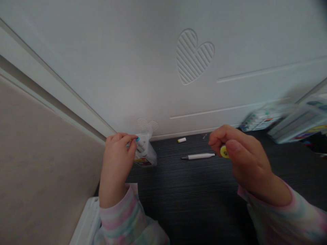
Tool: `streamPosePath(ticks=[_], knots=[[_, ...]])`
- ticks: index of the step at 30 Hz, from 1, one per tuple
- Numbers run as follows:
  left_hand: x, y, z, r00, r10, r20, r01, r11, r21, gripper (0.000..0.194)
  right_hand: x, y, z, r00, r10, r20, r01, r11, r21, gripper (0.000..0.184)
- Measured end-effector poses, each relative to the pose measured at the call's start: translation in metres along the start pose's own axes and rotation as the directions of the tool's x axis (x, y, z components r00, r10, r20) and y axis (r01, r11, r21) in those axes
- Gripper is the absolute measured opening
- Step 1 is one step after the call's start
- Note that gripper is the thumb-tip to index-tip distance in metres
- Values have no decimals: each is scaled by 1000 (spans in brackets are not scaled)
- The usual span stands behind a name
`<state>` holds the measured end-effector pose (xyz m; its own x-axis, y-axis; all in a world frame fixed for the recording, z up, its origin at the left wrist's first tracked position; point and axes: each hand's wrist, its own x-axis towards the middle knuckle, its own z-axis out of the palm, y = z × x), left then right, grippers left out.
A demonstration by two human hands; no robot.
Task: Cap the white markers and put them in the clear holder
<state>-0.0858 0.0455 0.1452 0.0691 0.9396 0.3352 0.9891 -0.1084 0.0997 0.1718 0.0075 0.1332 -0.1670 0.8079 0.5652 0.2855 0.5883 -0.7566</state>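
Note:
My left hand (119, 149) pinches the top of a blue-ended marker (138, 139), which stands in a clear plastic marker case (150, 156). The case has a coloured label and stands against the white panel. My right hand (240, 153) is closed around a marker with a round yellow end (224, 151) that bears a dark digit; the rest of it is hidden by my fingers. Between my hands, a white marker (200, 156) with a dark grey tip lies on the dark surface. Behind it lies a small white cap (182, 140) with a yellow end.
A white panel (143, 68) with a ribbed heart rises behind. At the right stand a clear pack of markers (259, 119) and a larger clear case (298, 122). A beige wall (46, 153) borders the left, with a white plastic object (87, 221) below.

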Motion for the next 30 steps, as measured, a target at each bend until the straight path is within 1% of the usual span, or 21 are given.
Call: streamPosePath(ticks=[5,9,15,20,26,30], knots=[[1,-1,2,1000,1,8,-1,1000,6,30,-1,0,0,1000,5,5,-5,1000,1,33],[3,2,2,1000,2,-9,-2,1000,-22,26,0,0,-1,1000,10,5,-10,1000,-5,33],[3,4,3,999,-54,4,54,996,-73,25,0,-1,0,1000,-4,-3,4,1000,0,32],[2,2,4,998,-59,-25,57,994,-95,25,-1,0,0,1000,-2,-5,2,1000,8,32],[2,2,5,993,-112,-22,109,987,-120,23,1,0,0,1000,-3,2,3,1000,6,33],[3,4,5,996,-92,-22,90,991,-102,22,0,0,0,1000,-3,0,3,1000,9,33]])
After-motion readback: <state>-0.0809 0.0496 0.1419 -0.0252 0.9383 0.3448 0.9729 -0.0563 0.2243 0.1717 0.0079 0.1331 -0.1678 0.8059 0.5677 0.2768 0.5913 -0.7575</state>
